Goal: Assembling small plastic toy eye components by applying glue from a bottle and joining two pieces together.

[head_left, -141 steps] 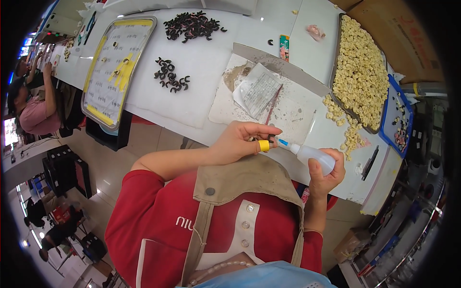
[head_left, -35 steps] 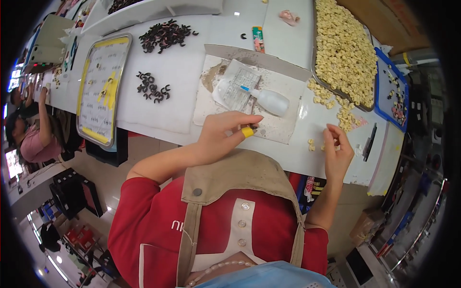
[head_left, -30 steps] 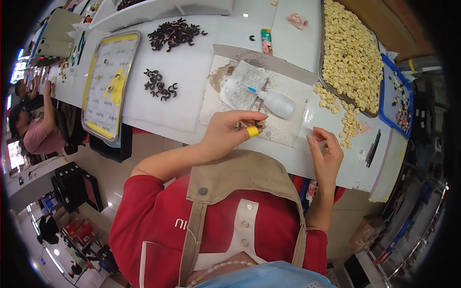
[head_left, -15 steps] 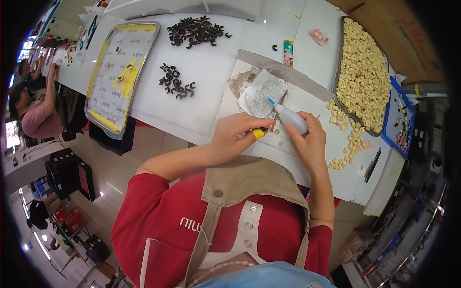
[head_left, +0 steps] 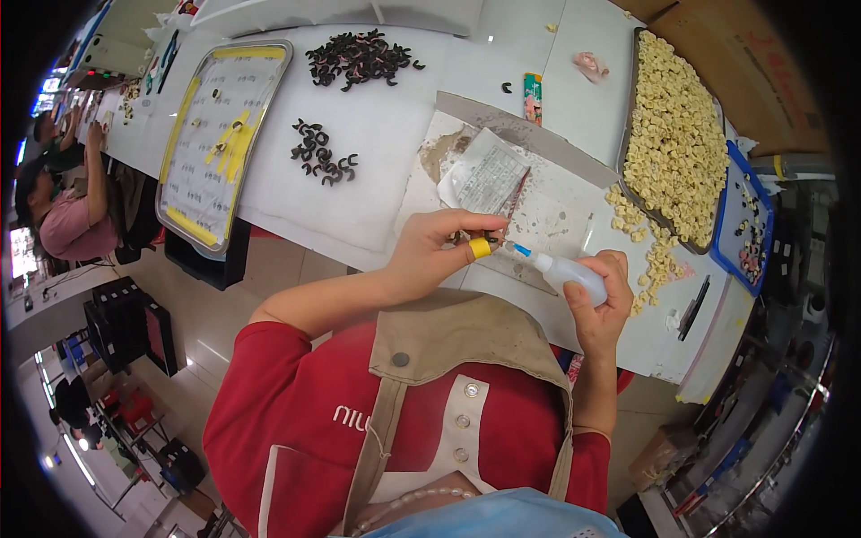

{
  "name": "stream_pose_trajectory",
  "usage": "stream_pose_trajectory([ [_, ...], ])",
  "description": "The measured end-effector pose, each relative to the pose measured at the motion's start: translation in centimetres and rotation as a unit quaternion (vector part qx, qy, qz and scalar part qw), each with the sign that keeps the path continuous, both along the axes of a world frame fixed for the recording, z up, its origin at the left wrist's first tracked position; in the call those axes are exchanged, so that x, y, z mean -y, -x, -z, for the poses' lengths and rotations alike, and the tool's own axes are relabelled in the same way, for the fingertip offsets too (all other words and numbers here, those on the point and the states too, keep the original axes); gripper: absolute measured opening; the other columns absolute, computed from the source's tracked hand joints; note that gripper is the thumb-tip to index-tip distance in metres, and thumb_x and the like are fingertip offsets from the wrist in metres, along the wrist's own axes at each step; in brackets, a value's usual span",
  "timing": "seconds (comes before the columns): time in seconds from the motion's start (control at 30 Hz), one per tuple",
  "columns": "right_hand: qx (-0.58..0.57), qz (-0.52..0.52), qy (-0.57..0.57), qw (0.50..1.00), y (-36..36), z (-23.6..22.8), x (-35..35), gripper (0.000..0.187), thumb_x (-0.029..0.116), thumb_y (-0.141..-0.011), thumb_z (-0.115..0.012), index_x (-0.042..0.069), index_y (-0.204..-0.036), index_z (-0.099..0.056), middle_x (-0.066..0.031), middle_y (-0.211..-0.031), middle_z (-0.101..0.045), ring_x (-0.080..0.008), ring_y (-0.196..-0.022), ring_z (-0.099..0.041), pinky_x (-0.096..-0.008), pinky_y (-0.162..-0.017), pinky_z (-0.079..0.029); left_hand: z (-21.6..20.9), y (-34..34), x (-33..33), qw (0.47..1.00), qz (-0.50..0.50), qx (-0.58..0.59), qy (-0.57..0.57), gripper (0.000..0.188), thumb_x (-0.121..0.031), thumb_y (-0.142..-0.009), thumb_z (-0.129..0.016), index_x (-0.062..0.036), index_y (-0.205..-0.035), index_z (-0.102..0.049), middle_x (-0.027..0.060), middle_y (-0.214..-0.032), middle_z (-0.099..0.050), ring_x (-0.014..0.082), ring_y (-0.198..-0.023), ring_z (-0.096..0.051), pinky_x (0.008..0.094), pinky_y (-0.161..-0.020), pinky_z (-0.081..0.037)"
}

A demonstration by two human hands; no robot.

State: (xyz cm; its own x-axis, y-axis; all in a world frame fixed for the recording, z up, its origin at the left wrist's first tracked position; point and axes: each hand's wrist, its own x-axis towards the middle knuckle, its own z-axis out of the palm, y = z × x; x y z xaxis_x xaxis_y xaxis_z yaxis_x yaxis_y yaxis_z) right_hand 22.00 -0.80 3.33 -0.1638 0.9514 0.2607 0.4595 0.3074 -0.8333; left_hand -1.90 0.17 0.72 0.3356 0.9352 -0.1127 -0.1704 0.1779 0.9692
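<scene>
Between the thumb and fingers of my left hand (head_left: pixel 426 255) is a small dark piece (head_left: pixel 492 238), mostly hidden by the fingertips. A yellow band (head_left: pixel 480 248) wraps that thumb. My right hand (head_left: pixel 601 314) is closed around a whitish squeeze bottle (head_left: pixel 574 278), tilted so its blue nozzle (head_left: pixel 522 250) points left, close to the dark piece. Whether the tip touches it I cannot tell. Both hands are over the near edge of a stained shallow white tray (head_left: pixel 565 229), where a printed sheet (head_left: pixel 493 170) and a thin reddish stick (head_left: pixel 518 193) lie.
Black curved pieces lie in a large heap (head_left: pixel 359 58) and a smaller group (head_left: pixel 323 157). Further left is a tray (head_left: pixel 280 81) with yellow strips. Cream-coloured pieces (head_left: pixel 673 134) fill a tray at right and spill beside it. Also around: a blue tray (head_left: pixel 752 285), green packet (head_left: pixel 533 99), black pen (head_left: pixel 694 309).
My right hand has moved slightly right and down and turned the bottle. Its nozzle has come down from above the sheet to beside my left fingertips.
</scene>
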Motion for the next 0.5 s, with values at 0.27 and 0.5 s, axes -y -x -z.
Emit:
stream_pose_trajectory([
  [0.27,0.021,-0.007,0.004,1.0,0.3,-0.1,0.1,0.022,0.014,-0.066,-0.069,0.003,-0.082,-0.059,-0.0052,-0.072,-0.055,-0.0224,-0.073,-0.044,-0.0307,-0.067,-0.038,0.0,0.2,0.2,1.0,0.002,-0.005,-0.007,0.027,-0.001,-0.083,-0.055,0.0,-0.11,-0.056,0.0097,-0.101,-0.059,0.0142,-0.095,-0.055,0.0273,-0.084,-0.043],
  [0.5,-0.081,0.091,0.043,0.992,-0.2,0.9,0.0,0.023,0.02,-0.078,-0.062,0.0,-0.088,-0.056,-0.0051,-0.084,-0.05,-0.0152,-0.08,-0.046,-0.0258,-0.073,-0.038,-0.1,0.3,0.2,1.0,-0.009,0.017,-0.019,0.028,0.0,-0.083,-0.055,0.0005,-0.11,-0.056,0.0098,-0.102,-0.059,0.0147,-0.094,-0.056,0.0272,-0.084,-0.043],
])
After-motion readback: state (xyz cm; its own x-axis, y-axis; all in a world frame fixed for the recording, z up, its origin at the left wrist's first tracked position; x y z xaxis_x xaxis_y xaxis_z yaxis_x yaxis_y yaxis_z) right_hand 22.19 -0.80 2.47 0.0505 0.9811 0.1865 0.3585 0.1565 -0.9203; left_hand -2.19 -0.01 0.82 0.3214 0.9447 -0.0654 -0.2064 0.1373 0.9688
